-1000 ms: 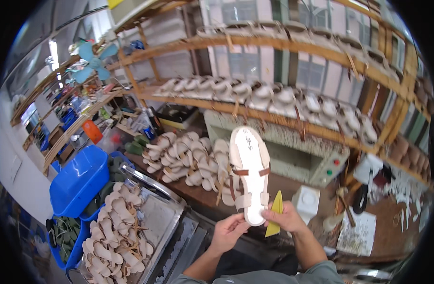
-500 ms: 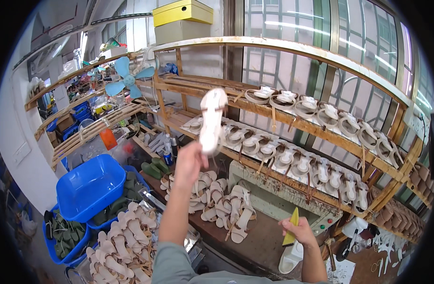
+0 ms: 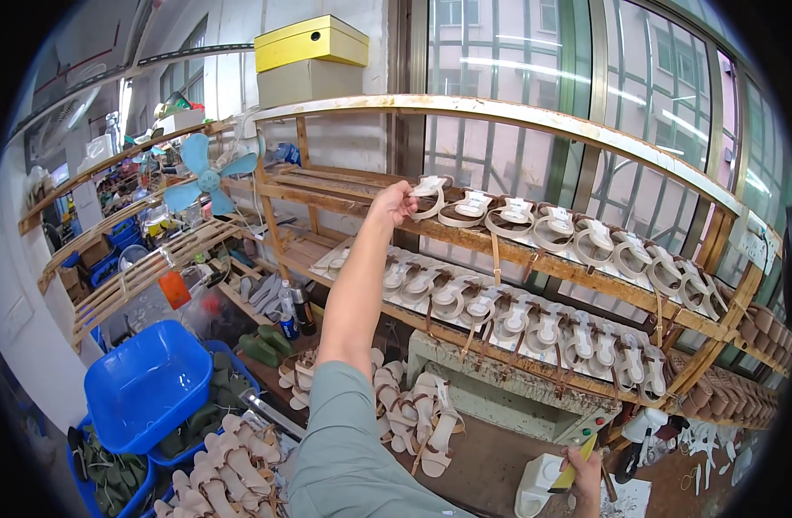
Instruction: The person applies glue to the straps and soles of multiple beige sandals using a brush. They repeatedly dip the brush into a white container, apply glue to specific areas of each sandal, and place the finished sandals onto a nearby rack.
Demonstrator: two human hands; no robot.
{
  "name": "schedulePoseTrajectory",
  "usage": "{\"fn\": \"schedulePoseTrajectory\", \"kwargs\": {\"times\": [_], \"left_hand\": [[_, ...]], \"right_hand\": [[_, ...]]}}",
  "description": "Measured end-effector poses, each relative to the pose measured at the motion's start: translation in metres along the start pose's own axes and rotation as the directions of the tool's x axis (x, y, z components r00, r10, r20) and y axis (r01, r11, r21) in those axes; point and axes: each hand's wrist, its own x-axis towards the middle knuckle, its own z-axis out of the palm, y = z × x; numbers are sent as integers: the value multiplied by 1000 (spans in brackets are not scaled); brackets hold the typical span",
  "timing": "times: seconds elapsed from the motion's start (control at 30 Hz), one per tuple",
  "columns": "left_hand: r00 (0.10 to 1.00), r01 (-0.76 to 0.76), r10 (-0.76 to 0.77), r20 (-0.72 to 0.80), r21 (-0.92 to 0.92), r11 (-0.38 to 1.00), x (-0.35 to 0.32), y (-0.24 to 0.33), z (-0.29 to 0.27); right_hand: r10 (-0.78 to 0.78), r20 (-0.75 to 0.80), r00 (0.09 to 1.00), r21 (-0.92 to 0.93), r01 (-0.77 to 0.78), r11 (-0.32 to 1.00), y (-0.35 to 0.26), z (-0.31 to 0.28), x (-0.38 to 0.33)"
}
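My left hand [image 3: 396,204], arm stretched out, grips a beige strappy sandal [image 3: 430,187] at the left end of the upper shelf's row. Beside it on that board stand several similar sandals [image 3: 511,211] with white insoles. Low at the right, my right hand [image 3: 586,480] is closed on a flat yellow tool [image 3: 576,464] with a pointed tip and a darker lower edge; its exact kind is unclear. Just left of that hand lies a white sole-shaped piece [image 3: 537,482]. More sandals [image 3: 435,423] are heaped on the brown bench.
A lower shelf bears another row of sandals [image 3: 448,298]. Beneath it sits a worn pale machine [image 3: 517,401] with coloured buttons. Blue tubs [image 3: 150,380], piled sandals [image 3: 223,466] and a fan [image 3: 208,180] are at the left. A yellow box [image 3: 311,45] stands up high.
My left hand has carried the sandal from mid-air forward onto the upper shelf. My right hand, with the yellow tool, is lower and farther right. The view has shifted.
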Motion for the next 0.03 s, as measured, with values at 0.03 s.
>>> {"fn": "schedulePoseTrajectory", "kwargs": {"times": [0.03], "left_hand": [[999, 38, -39, 21, 62, 997, 3, -1, 2]], "right_hand": [[7, -18, 1000, 19, -6, 1000, 2, -4, -2]]}}
